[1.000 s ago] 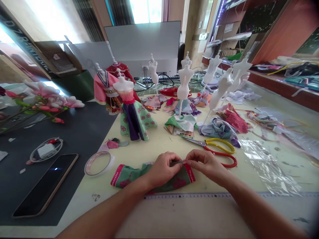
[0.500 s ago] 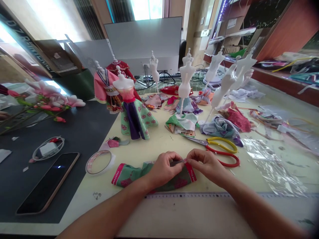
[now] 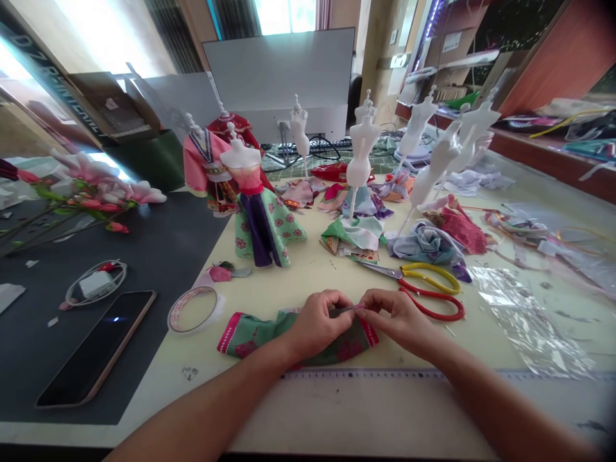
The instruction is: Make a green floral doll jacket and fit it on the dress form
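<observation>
A green doll-garment piece (image 3: 257, 333) with dark pink patterns and pink, white-dotted trim at both ends lies on the table in front of me. My left hand (image 3: 320, 321) rests over its middle, thumb and fingers closed on the upper edge. Close by on the right, my right hand (image 3: 394, 317) pinches the same edge near the trimmed corner. The fingertips of both hands almost meet, and a narrow dark strip of cloth edge shows between them. What lies beneath the fingers is hidden.
Scissors (image 3: 397, 274) with yellow and red handles lie beyond my right hand. A tape roll (image 3: 177, 309) sits left, near a phone (image 3: 99, 350). A ruler (image 3: 385, 375) runs along the front. White dress forms (image 3: 363, 144), a dressed form (image 3: 262, 224) and fabric scraps (image 3: 359, 232) stand behind.
The camera view has shifted very slightly. Both hands keep their hold on the green garment piece, with hardly any movement at the fingertips.
</observation>
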